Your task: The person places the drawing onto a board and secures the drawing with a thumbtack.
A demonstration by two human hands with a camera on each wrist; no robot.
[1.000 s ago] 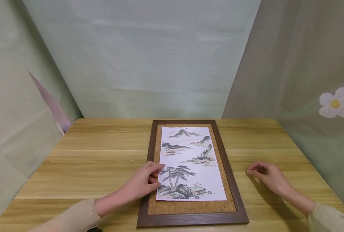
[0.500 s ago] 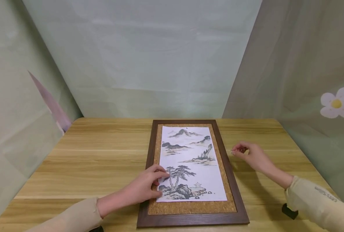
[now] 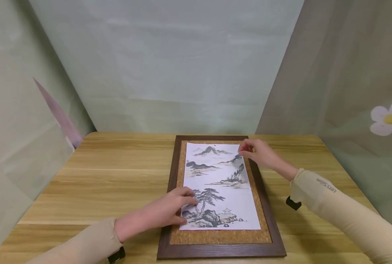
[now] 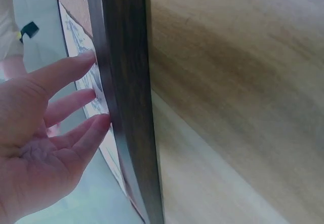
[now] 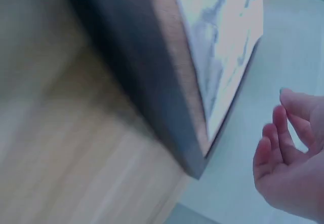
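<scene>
1. We see a dark wooden frame lying flat on the table; it holds a cork backing with a landscape print on it.
2. Our left hand rests straight fingers on the print's lower left edge; the left wrist view shows those fingers relaxed.
3. Our right hand hovers by the print's top right corner, fingertips drawn together; we cannot tell whether it pinches anything.

The only lettering stands on the right forearm sleeve, at about four o'clock from the framed landscape print, a short dark line of small print too small and tilted to read with any certainty.
</scene>
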